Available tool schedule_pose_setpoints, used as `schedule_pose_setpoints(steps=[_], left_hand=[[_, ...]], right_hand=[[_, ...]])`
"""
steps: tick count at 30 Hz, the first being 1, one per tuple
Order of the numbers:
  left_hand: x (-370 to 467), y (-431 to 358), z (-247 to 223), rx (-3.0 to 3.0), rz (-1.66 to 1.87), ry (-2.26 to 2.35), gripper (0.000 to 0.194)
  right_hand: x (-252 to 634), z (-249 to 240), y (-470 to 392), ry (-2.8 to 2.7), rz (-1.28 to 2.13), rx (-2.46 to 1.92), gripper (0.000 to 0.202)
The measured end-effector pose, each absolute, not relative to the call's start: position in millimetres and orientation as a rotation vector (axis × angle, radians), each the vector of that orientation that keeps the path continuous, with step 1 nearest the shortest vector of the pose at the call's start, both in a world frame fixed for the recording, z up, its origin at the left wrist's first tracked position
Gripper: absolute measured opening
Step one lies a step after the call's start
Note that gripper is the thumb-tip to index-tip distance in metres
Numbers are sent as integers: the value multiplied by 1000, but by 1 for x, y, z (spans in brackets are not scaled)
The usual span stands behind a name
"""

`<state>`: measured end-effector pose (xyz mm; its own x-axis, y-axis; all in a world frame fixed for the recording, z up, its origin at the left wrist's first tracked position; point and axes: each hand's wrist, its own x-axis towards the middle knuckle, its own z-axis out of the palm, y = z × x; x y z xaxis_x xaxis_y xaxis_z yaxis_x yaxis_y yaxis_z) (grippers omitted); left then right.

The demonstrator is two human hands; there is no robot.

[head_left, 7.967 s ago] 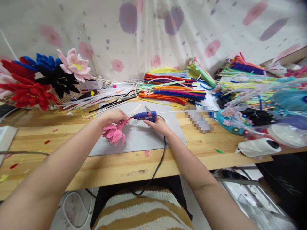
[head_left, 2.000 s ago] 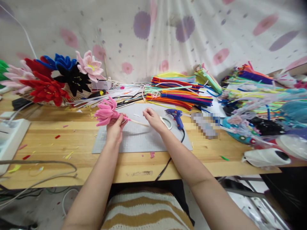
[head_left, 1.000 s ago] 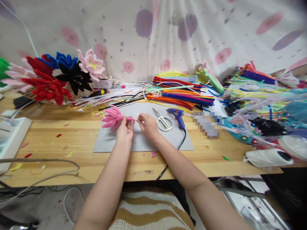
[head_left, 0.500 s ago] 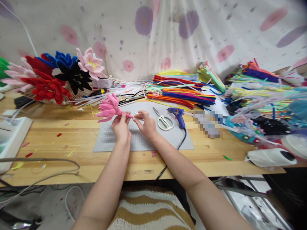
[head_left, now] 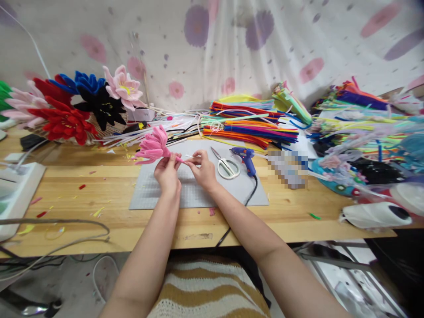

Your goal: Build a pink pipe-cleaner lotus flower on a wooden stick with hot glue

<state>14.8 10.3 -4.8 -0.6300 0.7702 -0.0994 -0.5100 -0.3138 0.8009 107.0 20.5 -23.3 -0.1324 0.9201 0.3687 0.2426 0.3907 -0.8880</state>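
Observation:
A pink fuzzy flower (head_left: 153, 145) is held sideways above the grey mat (head_left: 145, 194), its petals pointing left. My left hand (head_left: 167, 175) is closed round its base. Toward the right runs the thin pink stem (head_left: 179, 160), whose end my right hand (head_left: 202, 171) pinches between thumb and fingers. A short white piece sticks out by the right fingertips; what it is cannot be made out. Scissors (head_left: 228, 168) with pale handles lie on the mat just right of my right hand, and beside them rests a blue glue gun (head_left: 244, 160).
Finished flowers (head_left: 71, 119) stand at the back left. Bundles of coloured fuzzy stems (head_left: 248, 128) lie along the back. A white thread spool (head_left: 374, 216) is at the right, a white power strip (head_left: 20, 194) at the left. The glue gun's black cord (head_left: 253, 192) crosses the mat.
The pink flower has turned and tilted slightly, its petals shifting a little right. My right fingers have closed in on the stem end. The view has shifted slightly.

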Motion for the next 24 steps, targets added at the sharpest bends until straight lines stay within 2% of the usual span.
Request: schedule_pose_setpoints(steps=[11, 24], left_hand=[[13, 10, -6, 421, 1972, 1102, 18], [4, 7, -8, 464, 1852, 1050, 21]], right_hand=[[107, -23, 25, -1449, 1072, -1052, 32], [110, -21, 31, -1109, 1595, -950, 50]])
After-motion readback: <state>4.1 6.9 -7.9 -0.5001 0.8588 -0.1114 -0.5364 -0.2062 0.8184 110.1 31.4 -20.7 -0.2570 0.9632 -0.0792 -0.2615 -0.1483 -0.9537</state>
